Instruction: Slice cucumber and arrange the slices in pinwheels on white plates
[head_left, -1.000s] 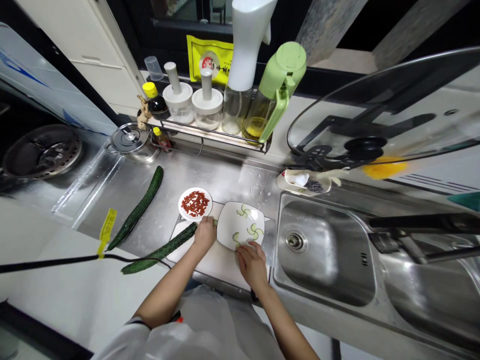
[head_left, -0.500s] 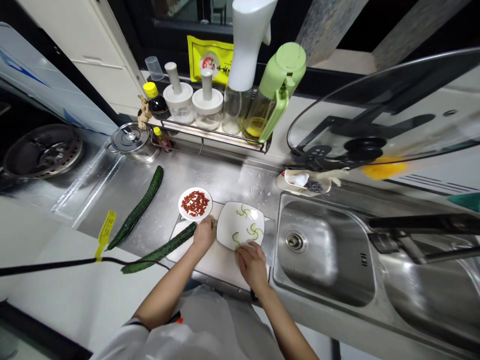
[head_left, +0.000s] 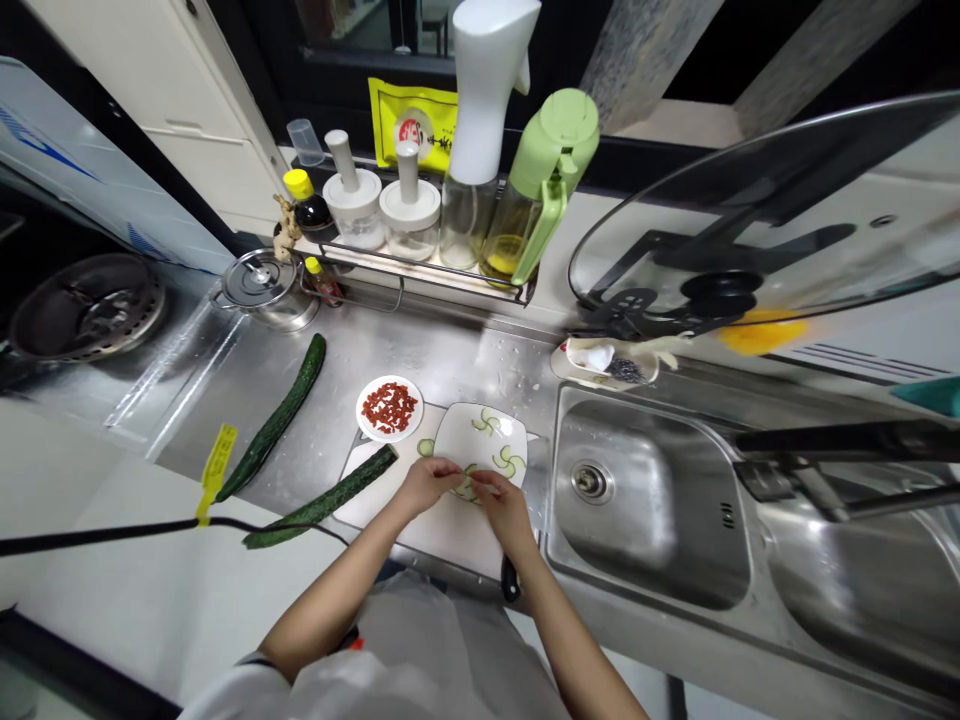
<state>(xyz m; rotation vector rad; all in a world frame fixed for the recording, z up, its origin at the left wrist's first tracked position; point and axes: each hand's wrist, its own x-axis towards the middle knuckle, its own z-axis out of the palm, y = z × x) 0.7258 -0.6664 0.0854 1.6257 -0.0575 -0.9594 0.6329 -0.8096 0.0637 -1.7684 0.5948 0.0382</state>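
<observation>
Over the near edge of the white square plate [head_left: 481, 432], my left hand [head_left: 430, 484] and my right hand [head_left: 503, 503] meet fingertip to fingertip, both closed in a pinch. A small pale green piece of cucumber [head_left: 466, 478] shows between them. Thin cucumber slices [head_left: 508, 461] lie in curved pinwheel shapes on the plate. A cut cucumber [head_left: 330, 500] rests partly on the white cutting board [head_left: 442, 525], and a small cucumber piece [head_left: 425, 447] sits just left of the plate. Red berries [head_left: 389, 407] fill a round white dish [head_left: 363, 425] behind the board.
A whole cucumber [head_left: 281, 415] lies at the left on the steel counter. The knife handle [head_left: 510, 578] sticks out by the board's near right corner. To the right is a steel sink [head_left: 645, 500]. Bottles and jars stand on a rack [head_left: 420, 268] behind; a lidded pot [head_left: 271, 290] is back left.
My left hand has moved right, from the small cucumber piece to the plate's near edge. My right hand has shifted slightly, and its fingers now meet the left ones.
</observation>
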